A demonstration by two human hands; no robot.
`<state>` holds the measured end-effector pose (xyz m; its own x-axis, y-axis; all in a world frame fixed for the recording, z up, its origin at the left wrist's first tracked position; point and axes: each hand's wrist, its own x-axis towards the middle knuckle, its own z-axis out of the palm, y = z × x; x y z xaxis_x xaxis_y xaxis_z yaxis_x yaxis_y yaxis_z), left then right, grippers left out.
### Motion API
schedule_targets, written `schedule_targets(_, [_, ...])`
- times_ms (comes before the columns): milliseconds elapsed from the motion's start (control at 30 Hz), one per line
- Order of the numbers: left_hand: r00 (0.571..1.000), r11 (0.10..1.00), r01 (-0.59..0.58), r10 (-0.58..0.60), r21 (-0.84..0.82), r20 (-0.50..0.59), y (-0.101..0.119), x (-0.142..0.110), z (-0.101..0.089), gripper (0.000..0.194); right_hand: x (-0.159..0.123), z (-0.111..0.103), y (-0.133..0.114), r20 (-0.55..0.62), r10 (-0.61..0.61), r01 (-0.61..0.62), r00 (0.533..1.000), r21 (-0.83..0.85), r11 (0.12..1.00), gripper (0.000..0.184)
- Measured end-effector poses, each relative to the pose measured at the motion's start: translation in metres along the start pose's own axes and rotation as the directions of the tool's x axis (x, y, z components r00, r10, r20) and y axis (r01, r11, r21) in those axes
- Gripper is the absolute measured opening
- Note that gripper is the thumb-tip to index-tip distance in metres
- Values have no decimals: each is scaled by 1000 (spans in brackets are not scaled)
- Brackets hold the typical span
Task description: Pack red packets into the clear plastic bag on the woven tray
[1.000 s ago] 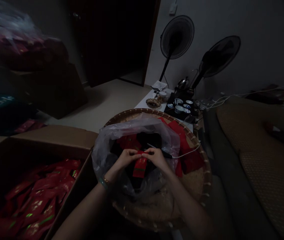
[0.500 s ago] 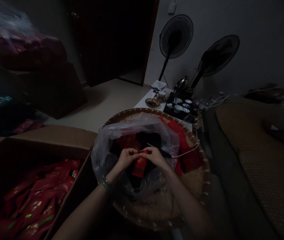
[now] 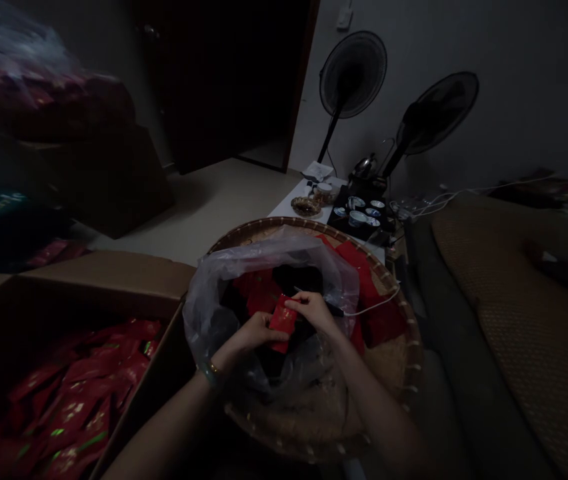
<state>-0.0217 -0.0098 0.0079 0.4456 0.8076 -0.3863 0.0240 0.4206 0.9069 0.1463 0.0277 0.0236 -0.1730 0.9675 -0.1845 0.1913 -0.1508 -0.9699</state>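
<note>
Between my two hands is a small red packet (image 3: 284, 316) with shiny gold print, tilted over the mouth of a clear plastic bag (image 3: 209, 267). My left hand (image 3: 257, 331) grips its lower left part, thumb across the front. Pinching its upper right edge is my right hand (image 3: 314, 309). Inside the bag lie dark contents and more red packets (image 3: 259, 287). The bag rests on a round woven bamboo tray (image 3: 389, 373). A dark handled tool with a white cord (image 3: 371, 308) lies by my right hand, partly hidden.
A cardboard box (image 3: 114, 267) at left holds many red packets (image 3: 79, 393). Red pouches (image 3: 364, 273) lie on the tray's right side. Behind stand a low table with teacups (image 3: 359, 217) and two fans (image 3: 353, 73). A woven mat (image 3: 509, 287) covers the seat at right.
My left hand has slid down to the packet's lower part, while my right stays at the top. The packet is now turned and tilted, its printed front showing more.
</note>
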Motion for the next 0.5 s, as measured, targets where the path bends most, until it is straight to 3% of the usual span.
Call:
schedule_targets(167, [999,998,17,-20,55,47,0,-2,0,42,1,-4,-6,82,-120,133,989,-182,974,24])
schedule_targets(300, [998,999,-37,37,-4,59,-3,1,1,47,1,-2,-7,59,-195,204,979,-291,935,18])
schedule_targets(500, [999,992,-53,54,-113,5,-1,5,0,47,-2,1,-6,1,-244,236,970,-256,937,18])
